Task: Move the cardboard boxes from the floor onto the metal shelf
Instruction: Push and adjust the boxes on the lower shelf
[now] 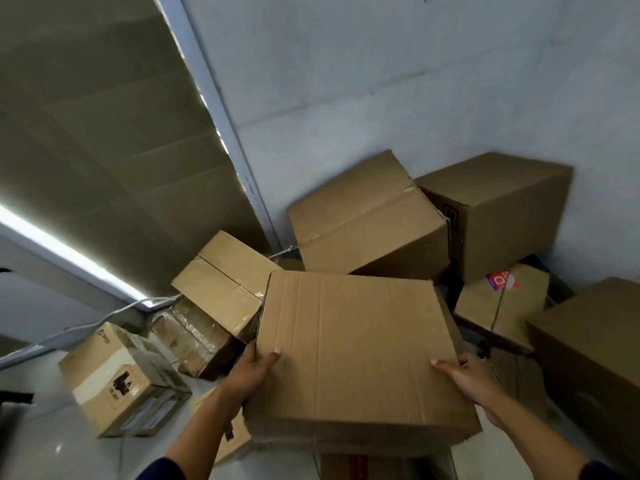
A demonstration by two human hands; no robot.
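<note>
At least ten cardboard boxes (360, 344) crowd one corner; two hands show, the left hand (249, 374) and right hand (474, 379).

Head view looks down, close over boxes (360, 355).

Your left hand (251, 372) and right hand (467, 377) grip the sides of the held box (353, 355), which blocks your view of the floor below it. Left of it: taped box (221, 282) touching its corner, labelled box (121, 382) further out, bare floor (59, 445) strip beside that. Ahead: two big boxes (367, 220) against the wall (381, 81). Right: a large box (595, 344) close by.
</note>
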